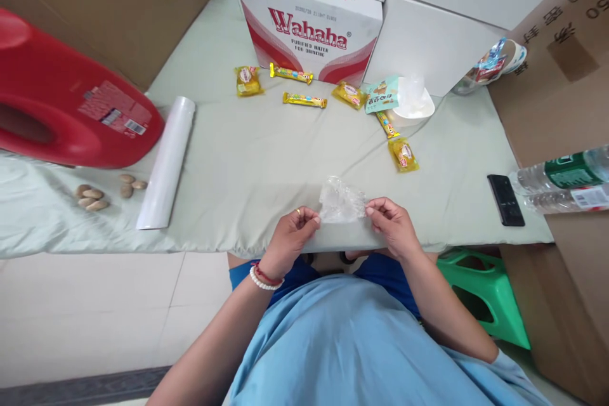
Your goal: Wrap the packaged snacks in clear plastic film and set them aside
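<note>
A small clear plastic bag (340, 203) is held at the near edge of the cloth-covered table (247, 158). My left hand (291, 236) pinches its left edge with thumb and fingertips; a ring shows on one finger and bead bracelets on the wrist. My right hand (392, 226) pinches the bag's right edge. Both hands hold it just above the cloth. Beyond them lie several yellow snack packets, the nearest (403, 155) to the right of centre, plus yellow candy bars (304, 100).
A white roll (167, 161) and some nuts (93, 198) lie at left beside a red jug (61, 108). A Wahaha carton (309, 25) stands at the back. A white bowl (415, 106), black phone (505, 200), water bottles (561, 179) and green stool (485, 295) are at right.
</note>
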Demonstrator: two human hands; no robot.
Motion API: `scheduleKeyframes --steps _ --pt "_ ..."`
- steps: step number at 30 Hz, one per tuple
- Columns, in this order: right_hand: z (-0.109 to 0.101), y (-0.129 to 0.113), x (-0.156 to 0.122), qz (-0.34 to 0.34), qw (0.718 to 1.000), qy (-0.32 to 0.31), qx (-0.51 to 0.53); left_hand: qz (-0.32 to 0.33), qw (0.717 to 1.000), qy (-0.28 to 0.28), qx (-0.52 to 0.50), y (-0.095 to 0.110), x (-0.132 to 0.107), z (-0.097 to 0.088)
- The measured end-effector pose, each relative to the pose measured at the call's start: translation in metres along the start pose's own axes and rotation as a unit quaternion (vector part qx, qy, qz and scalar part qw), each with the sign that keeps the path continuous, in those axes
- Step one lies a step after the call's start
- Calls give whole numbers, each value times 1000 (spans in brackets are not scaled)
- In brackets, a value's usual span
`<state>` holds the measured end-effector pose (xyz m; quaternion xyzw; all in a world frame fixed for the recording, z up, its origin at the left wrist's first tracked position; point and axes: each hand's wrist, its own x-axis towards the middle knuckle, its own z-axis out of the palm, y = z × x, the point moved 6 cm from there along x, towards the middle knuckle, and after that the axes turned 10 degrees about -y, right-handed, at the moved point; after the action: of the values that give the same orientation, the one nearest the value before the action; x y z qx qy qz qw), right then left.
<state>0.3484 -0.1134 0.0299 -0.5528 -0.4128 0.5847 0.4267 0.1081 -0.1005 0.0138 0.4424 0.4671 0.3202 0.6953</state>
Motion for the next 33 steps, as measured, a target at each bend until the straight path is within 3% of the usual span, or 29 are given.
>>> scheduleKeyframes --steps 3,5,8,9,11,14,16,19,24,25,27,30,33 --pt "-2 -1 -1 9 997 -5 76 -19 999 28 16 -9 -1 -10" --pt "1 0 -1 12 995 -18 98 -3 995 76 64 -8 -4 -15" --pt "6 1 -1 5 995 -39 90 116 957 186 189 12 -16 -19" --pt "7 2 -1 3 995 -44 87 166 938 197 231 21 -21 -15" --pt "9 3 -1 7 995 -46 91 243 908 163 301 32 -26 -1" --pt "11 3 -2 31 993 -37 108 283 889 97 347 32 -23 24" --pt "14 -2 -4 40 993 -34 110 274 893 106 341 26 -17 35" --pt "18 -12 -7 35 994 -27 103 220 917 165 289 14 -7 37" --pt "10 -23 -12 -5 991 66 114 135 953 246 115 4 -18 10" --pt "9 -23 -14 -15 990 87 115 116 961 231 96 4 -22 6" --pt "15 -21 -17 -25 988 104 110 73 984 146 78 1 -26 9" --pt "39 -15 -22 -13 996 46 79 37 999 18 33 -3 -27 26" --pt "55 -17 -24 -18 999 3 28 37 998 37 -33 -5 -22 26"
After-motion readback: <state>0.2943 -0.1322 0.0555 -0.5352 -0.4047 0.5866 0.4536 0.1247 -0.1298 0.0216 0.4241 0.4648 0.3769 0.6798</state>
